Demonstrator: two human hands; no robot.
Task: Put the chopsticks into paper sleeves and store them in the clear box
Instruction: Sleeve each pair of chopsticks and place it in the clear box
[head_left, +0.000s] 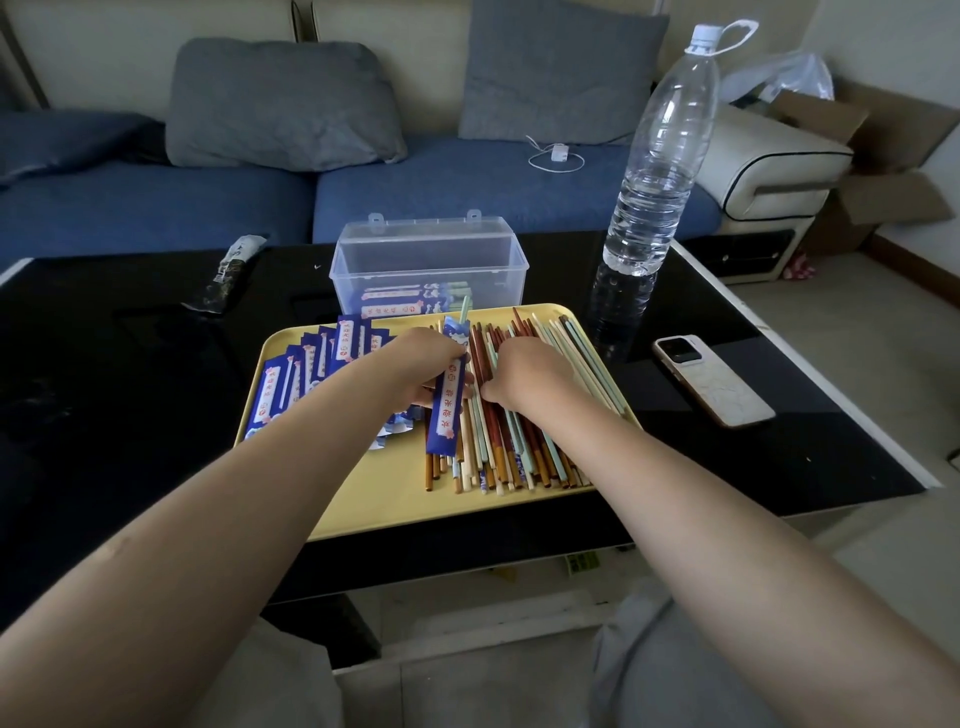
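The clear box (429, 260) stands open-topped behind the tray (363, 499); the bottle (655, 171) seemingly flanks its right.

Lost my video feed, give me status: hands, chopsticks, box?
Left hand holds blue paper sleeve, green chopstick poking out. Right hand on loose chopsticks. Clear plastic box open, unobstructed.

hands (467, 371) hide fingertips, sleeve (448, 402) print unreadable
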